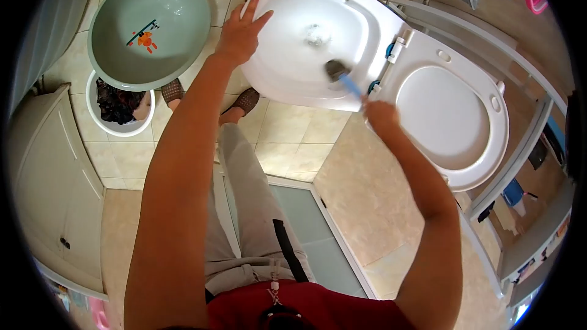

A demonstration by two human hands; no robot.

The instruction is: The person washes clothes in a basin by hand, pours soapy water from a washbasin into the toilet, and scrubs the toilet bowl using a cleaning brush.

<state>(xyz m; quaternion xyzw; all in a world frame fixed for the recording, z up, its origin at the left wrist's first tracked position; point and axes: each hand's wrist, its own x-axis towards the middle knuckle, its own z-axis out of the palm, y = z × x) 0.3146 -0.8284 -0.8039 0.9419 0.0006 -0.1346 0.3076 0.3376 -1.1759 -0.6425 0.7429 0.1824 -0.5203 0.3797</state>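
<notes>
My right hand (382, 116) is closed round the blue handle of a toilet brush (337, 71). The brush's dark head is over the inner right side of the white toilet bowl (275, 73), slightly blurred. Water shows at the bottom of the bowl. My left hand (239, 35) rests at the bowl's left rim with its fingers spread, holding nothing. The toilet seat and lid (445, 116) are raised, to the right of the bowl.
A green basin (183, 55) stands at the upper left. Below it a white bucket (116, 128) holds dark cloth. A cabinet (55, 189) is at the left, a shelf rack (520, 174) at the right. My feet are on the tiled floor (293, 128).
</notes>
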